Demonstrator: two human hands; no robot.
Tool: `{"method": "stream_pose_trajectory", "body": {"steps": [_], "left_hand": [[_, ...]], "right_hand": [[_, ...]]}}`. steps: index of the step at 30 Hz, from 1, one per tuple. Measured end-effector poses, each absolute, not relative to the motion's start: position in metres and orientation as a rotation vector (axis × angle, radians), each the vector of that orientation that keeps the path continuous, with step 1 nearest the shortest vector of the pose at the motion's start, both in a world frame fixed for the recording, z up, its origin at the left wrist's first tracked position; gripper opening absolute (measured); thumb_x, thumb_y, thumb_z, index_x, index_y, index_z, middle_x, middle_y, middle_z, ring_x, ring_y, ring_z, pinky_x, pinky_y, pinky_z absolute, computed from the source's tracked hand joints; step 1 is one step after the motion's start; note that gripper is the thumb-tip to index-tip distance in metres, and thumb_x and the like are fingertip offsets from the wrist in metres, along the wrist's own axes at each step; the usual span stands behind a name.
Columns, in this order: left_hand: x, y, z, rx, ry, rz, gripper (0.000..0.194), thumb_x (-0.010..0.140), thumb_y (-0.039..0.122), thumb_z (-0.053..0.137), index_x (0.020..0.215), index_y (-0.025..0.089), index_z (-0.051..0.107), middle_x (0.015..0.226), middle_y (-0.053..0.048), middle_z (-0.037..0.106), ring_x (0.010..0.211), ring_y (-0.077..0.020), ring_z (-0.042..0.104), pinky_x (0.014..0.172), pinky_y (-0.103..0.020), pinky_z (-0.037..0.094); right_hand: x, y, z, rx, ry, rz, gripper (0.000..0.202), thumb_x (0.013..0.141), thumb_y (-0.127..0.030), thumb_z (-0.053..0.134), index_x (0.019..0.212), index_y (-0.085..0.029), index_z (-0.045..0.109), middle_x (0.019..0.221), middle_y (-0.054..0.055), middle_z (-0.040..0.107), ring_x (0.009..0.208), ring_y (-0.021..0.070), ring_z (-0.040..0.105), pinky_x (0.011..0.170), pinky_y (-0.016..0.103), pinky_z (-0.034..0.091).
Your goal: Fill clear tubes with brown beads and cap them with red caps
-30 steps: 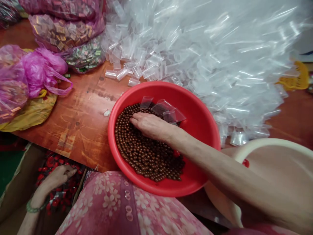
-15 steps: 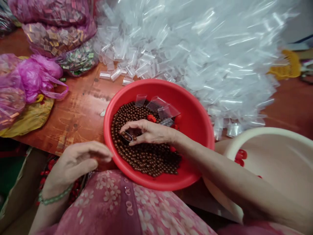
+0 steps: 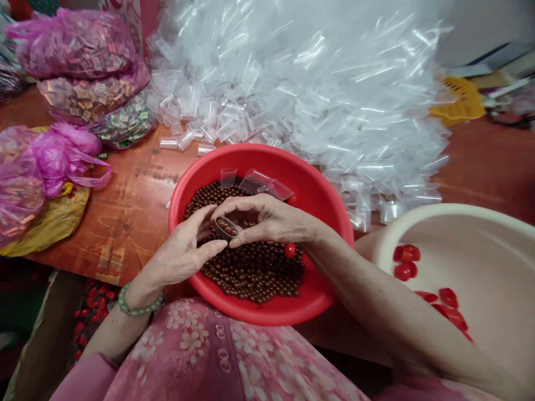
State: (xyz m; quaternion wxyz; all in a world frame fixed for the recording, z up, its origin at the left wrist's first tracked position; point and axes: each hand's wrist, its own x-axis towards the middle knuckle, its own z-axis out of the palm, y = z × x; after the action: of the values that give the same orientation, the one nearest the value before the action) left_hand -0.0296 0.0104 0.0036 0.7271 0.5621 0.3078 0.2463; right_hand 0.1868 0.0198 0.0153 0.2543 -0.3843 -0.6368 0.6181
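Note:
My right hand pinches a small clear plastic tube between thumb and fingers. Brown round beads show in the tube's open end. My left hand has closed in from the other side, its fingertips and thumb on the tube. Both hands are over a red plastic basin. Many loose brown beads lie inside it, partly hidden by the hands. Several empty clear tubes rest at the basin's far side. A small red piece sits on the beads by my right wrist.
A large heap of clear tubes covers the table behind the basin. Pink bags of small pieces are at the left. A cream basin with several red pieces stands right. A yellow perforated scoop lies far right.
My left hand has moved right from beside the basin to the tube. My right hand has brought the tube slightly up out of the beads. The view has shifted a little.

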Motion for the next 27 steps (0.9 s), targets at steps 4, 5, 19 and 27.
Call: {"method": "stream_pose_trajectory", "body": {"steps": [4, 5, 19, 27], "left_hand": [[-0.02, 0.014, 0.006, 1.31, 0.743, 0.515, 0.064, 0.084, 0.034, 0.069, 0.14, 0.017, 0.044, 0.146, -0.014, 0.051, 0.134, -0.0285, 0.049, 0.114, -0.042, 0.038], [-0.018, 0.014, 0.007, 1.315, 0.751, 0.505, 0.064, 0.084, 0.035, 0.069, 0.141, 0.016, 0.044, 0.144, -0.014, 0.053, 0.132, -0.0276, 0.051, 0.113, -0.041, 0.039], [-0.022, 0.007, 0.021, 1.483, 0.716, 0.41, 0.021, 0.088, 0.029, 0.063, 0.103, 0.017, 0.07, 0.097, -0.004, 0.073, 0.088, -0.0146, 0.066, 0.077, -0.023, 0.05], [-0.02, 0.011, 0.018, 1.413, 0.75, 0.405, 0.023, 0.085, 0.031, 0.065, 0.1, 0.015, 0.071, 0.096, -0.006, 0.073, 0.087, -0.0152, 0.065, 0.073, -0.024, 0.049]], "right_hand": [[0.185, 0.014, 0.023, -1.029, -1.74, 1.68, 0.039, 0.075, -0.031, 0.077, 0.11, -0.017, 0.07, 0.102, 0.001, 0.071, 0.09, 0.0148, 0.064, 0.085, 0.029, 0.051], [0.184, 0.013, 0.026, -1.044, -1.758, 1.668, 0.038, 0.077, -0.032, 0.075, 0.111, -0.018, 0.071, 0.101, 0.001, 0.072, 0.09, 0.015, 0.065, 0.084, 0.028, 0.051], [0.239, -0.002, 0.017, -1.495, -1.477, 1.278, 0.042, 0.074, -0.038, 0.075, 0.11, -0.017, 0.067, 0.093, 0.006, 0.073, 0.082, 0.0169, 0.068, 0.077, 0.032, 0.055], [0.231, 0.011, -0.002, -2.058, -2.178, 0.759, 0.027, 0.089, -0.027, 0.055, 0.11, -0.017, 0.069, 0.103, 0.008, 0.073, 0.092, 0.021, 0.068, 0.08, 0.029, 0.049]]}}
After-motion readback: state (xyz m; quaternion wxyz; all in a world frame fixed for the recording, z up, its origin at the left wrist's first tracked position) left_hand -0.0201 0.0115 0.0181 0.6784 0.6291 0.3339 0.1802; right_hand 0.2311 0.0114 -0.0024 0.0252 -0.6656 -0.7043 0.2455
